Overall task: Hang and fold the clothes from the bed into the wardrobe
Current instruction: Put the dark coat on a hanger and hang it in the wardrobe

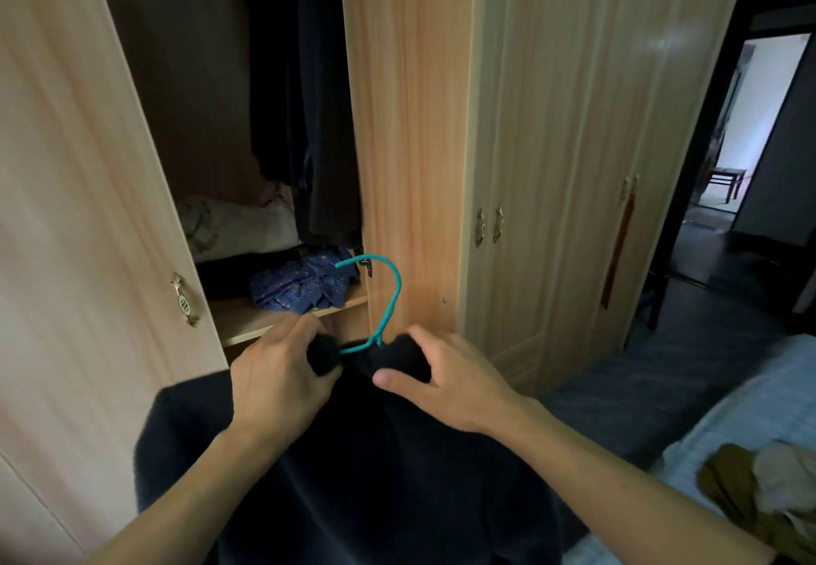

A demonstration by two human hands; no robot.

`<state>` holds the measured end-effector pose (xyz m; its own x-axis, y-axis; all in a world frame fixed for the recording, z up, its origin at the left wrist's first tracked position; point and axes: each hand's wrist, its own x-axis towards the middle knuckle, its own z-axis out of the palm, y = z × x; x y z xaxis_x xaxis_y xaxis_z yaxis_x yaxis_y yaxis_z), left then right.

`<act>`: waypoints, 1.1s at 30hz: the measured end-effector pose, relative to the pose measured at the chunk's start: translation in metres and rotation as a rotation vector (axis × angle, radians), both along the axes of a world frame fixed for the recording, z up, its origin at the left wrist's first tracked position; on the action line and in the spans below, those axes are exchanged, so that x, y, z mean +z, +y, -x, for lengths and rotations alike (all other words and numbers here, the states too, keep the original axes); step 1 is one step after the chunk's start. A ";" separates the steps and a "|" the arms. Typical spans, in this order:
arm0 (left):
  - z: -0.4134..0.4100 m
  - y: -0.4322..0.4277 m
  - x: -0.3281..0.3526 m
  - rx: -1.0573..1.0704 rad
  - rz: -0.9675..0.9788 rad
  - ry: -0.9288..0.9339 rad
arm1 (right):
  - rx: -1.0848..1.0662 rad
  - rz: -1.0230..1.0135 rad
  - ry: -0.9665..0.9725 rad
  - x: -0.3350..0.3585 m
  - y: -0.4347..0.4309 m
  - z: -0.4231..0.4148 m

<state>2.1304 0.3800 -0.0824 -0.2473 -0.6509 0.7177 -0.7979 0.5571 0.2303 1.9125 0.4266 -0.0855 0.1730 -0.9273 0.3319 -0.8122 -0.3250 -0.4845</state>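
A dark garment is held at 6 o'clock before the open wardrobe, on a teal hanger whose hook points to 12 o'clock. Its collar is clasped in the curled grip of the left hand. The fabric at 3 o'clock of the hook's base is pinched by the right hand. Other clothes are seen on the bed at 4 o'clock.

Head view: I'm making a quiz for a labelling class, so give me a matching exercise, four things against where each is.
1 teal hanger; 2 blue patterned cloth; 3 olive clothes; 4 dark garment.
A on the bed; B gripped by left hand and right hand; C hook poking up from the dark collar; D on the wardrobe shelf.
Pairs: 1-C, 2-D, 3-A, 4-B.
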 end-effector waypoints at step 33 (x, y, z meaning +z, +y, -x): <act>-0.123 -0.098 0.002 -0.401 -0.287 -0.058 | -0.118 0.375 -0.419 -0.025 -0.116 -0.117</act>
